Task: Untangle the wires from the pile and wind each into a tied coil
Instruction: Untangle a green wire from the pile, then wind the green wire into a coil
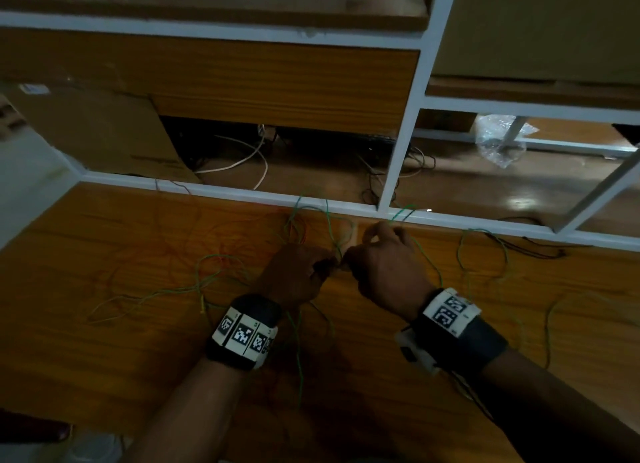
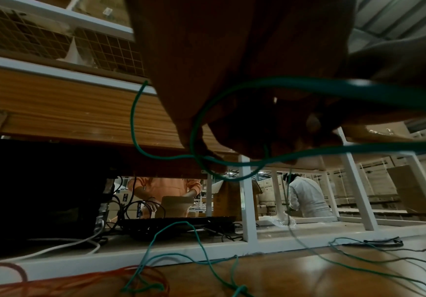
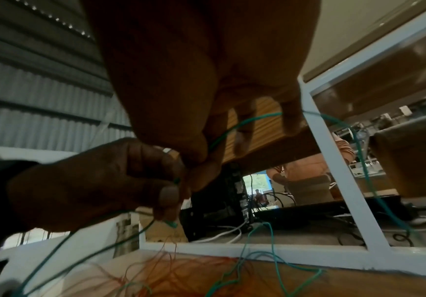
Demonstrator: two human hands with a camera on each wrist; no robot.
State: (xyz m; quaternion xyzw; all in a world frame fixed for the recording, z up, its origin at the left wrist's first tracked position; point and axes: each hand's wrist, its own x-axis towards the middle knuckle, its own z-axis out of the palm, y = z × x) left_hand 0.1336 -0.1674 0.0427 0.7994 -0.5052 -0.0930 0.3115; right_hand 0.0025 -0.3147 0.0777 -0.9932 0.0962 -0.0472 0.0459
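A long thin green wire [image 1: 332,234] lies in loose loops across the wooden table [image 1: 138,324], mixed with fine red wires [image 1: 298,225] to the left. My left hand [image 1: 327,265] and right hand [image 1: 349,260] meet above the middle of the table, fingertips almost touching. In the right wrist view my right hand [image 3: 194,166] pinches the green wire [image 3: 257,118] between thumb and forefinger, and my left hand [image 3: 173,188] pinches the same wire right beside it. Under my left hand [image 2: 270,140] green wire [image 2: 385,93] hangs in loops. Red wires [image 2: 79,281] lie below.
A white metal frame [image 1: 401,140] borders the table's far edge, with a wooden panel above. Behind it lie white cables [image 1: 242,161], a cardboard sheet [image 1: 93,127] and clear plastic wrap [image 1: 498,137]. A black cable [image 1: 540,251] rests at far right. People [image 2: 306,197] work beyond.
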